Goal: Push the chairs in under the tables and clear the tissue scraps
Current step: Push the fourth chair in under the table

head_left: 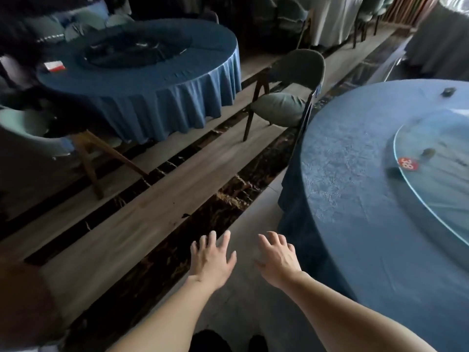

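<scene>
Grey floor tiles (243,295) lie bare beneath the person, crossed by a dark marbled band (203,224) and pale wood-toned strips, forming an open aisle that runs diagonally away between the tables. Both arms reach forward over this aisle: the left hand (212,260) is palm down with fingers spread and straight, touching nothing, and the right hand (278,257) hangs just beside it, fingers apart and loosely bent, also holding nothing. Close on the right, the curved edge of a round table (355,199) in blue cloth bulges into the aisle, its skirt dropping to the floor near the right forearm; a glass turntable (431,189) sits on it with a red round tag (407,163) at its rim and a few small dark scraps (429,153) that are too blurred to identify. Further along, a green padded chair (286,97) stands pulled out just beside that table's far edge, its seat facing the aisle. On the left, another chair (28,130) with wooden legs stands partly out from a second blue-clothed round table (152,82), well apart from the hands. More chairs and pale-clothed tables stand dimly behind.
</scene>
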